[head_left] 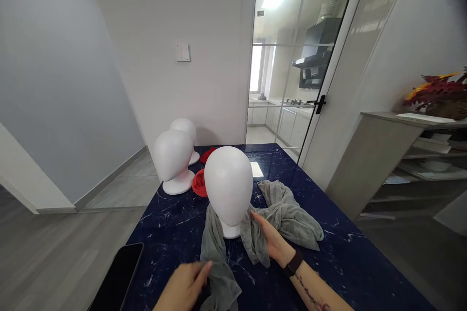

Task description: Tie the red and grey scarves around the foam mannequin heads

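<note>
A white foam mannequin head (229,182) stands upright near the middle of the table. A sheer grey scarf (294,218) passes around the base of its neck, one end hanging towards me on the left and a bunched length lying to the right. My left hand (184,284) is closed on the scarf's left end near the table's front, its fingertips partly hidden. Beside the neck on the right, my right hand (272,238) holds a fold of the same scarf, with some fingers hidden by the cloth. A dark band (293,263) is on my right wrist.
Two more white mannequin heads (174,155) stand at the back left, with red cloth (199,183) beside them. A black phone (118,277) lies at the left edge of the dark blue marbled table (339,257). A glass door and a shelf unit (394,155) are beyond.
</note>
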Demonstrator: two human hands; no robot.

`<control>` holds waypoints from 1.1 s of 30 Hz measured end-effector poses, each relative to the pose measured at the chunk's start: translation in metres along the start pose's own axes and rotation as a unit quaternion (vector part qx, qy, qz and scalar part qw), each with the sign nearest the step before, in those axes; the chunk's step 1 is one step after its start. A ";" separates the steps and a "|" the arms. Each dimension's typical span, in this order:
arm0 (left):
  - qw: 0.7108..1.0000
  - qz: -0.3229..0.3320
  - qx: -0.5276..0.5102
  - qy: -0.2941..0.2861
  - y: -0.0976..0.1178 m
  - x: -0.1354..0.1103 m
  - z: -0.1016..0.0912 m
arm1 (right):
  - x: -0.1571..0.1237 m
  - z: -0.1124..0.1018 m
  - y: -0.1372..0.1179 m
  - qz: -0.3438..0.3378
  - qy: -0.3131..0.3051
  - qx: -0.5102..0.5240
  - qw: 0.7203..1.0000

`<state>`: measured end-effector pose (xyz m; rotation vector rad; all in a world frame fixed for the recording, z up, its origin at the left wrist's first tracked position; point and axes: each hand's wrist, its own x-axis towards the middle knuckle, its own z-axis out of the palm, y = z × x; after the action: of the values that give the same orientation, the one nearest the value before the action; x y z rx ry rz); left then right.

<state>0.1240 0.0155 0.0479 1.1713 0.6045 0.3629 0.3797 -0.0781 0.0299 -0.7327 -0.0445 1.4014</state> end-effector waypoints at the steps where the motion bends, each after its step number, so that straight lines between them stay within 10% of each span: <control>1: 0.999 0.023 0.029 0.031 0.007 0.010 -0.001 | 0.000 0.001 0.000 0.000 0.000 0.001 1.000; 6: 0.952 0.135 0.176 0.210 0.022 0.068 0.008 | -0.002 0.003 -0.001 0.007 0.010 0.018 1.000; 14: 0.957 0.127 0.173 0.196 -0.001 0.092 0.013 | -0.002 -0.002 0.002 -0.004 0.012 0.001 1.000; 20: 0.903 0.030 0.378 0.200 0.007 0.089 0.007 | -0.002 -0.005 0.003 0.004 0.009 0.003 1.000; 25: 0.990 -0.083 0.043 0.107 0.016 0.078 0.011 | -0.002 -0.005 0.004 0.004 0.002 0.004 1.000; 29: 0.954 -0.188 -0.229 0.053 0.023 0.072 0.019 | -0.004 -0.002 0.004 0.012 0.005 0.005 1.000; 33: 0.932 -0.212 -0.290 -0.051 0.027 0.071 0.026 | -0.005 -0.002 0.004 0.017 -0.009 0.003 1.000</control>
<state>0.1973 0.0461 0.0615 0.4688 0.5877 0.0928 0.3758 -0.0830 0.0284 -0.7185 -0.0417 1.4400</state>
